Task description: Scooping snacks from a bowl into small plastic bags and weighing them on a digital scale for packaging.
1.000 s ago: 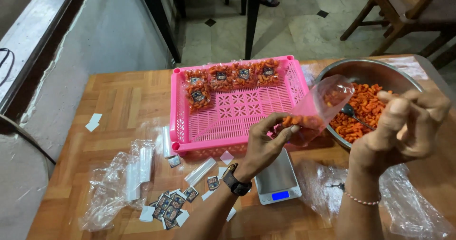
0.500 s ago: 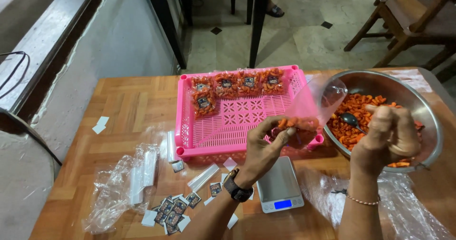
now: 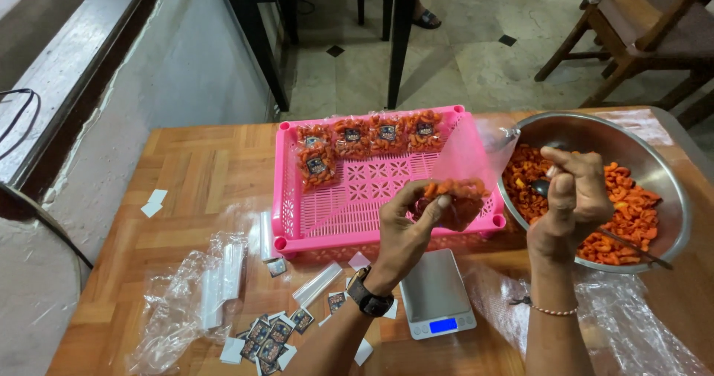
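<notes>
My left hand (image 3: 407,231) holds a clear plastic bag (image 3: 468,164) partly filled with orange snack pieces, above the front edge of a pink plastic basket (image 3: 327,223). My right hand (image 3: 571,197) is closed around a spoon (image 3: 541,188) over a steel bowl (image 3: 669,197) holding more orange snacks. Several filled, labelled snack bags (image 3: 368,139) lie along the basket's far side. A small digital scale (image 3: 436,293) sits on the wooden table just below my left hand.
Small dark printed labels (image 3: 271,335) lie scattered at the table's front. Clear empty bags (image 3: 193,301) lie to the left, more plastic sheet (image 3: 632,331) at the right. White paper scraps (image 3: 152,201) sit near the left edge. Wooden chairs (image 3: 639,34) stand beyond.
My right hand has come down from in front of the bowl to the spoon inside it. The bag in my left hand stays by the basket's front edge.
</notes>
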